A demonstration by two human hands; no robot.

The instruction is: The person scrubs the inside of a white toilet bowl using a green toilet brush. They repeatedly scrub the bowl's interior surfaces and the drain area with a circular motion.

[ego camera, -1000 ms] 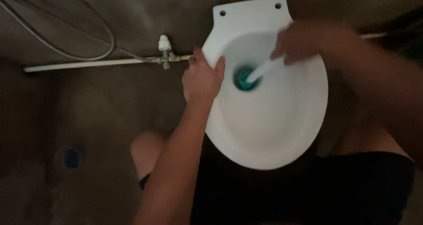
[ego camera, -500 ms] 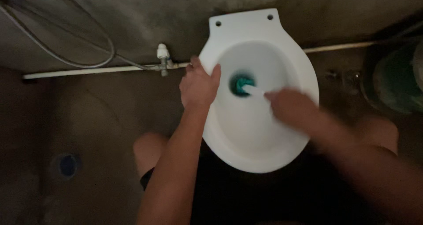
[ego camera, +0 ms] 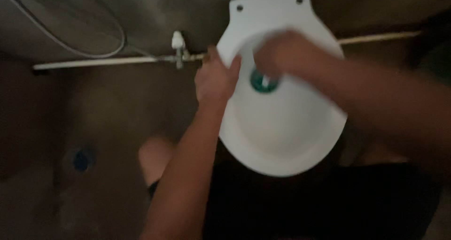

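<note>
Bracing the toilet bowl [ego camera: 282, 141] at its 9 o'clock rim, your left hand [ego camera: 215, 80] clamps it steady while your right hand [ego camera: 277, 56], blurred, fist closed on the brush [ego camera: 264, 81], scrubs the drain.

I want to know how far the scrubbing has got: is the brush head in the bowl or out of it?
In: the teal brush head sits low in the white bowl, under the blurred right hand.

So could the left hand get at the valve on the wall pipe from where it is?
Probably yes. The left hand grips the toilet bowl rim right beside the valve, with only bare wall showing between them.
</note>
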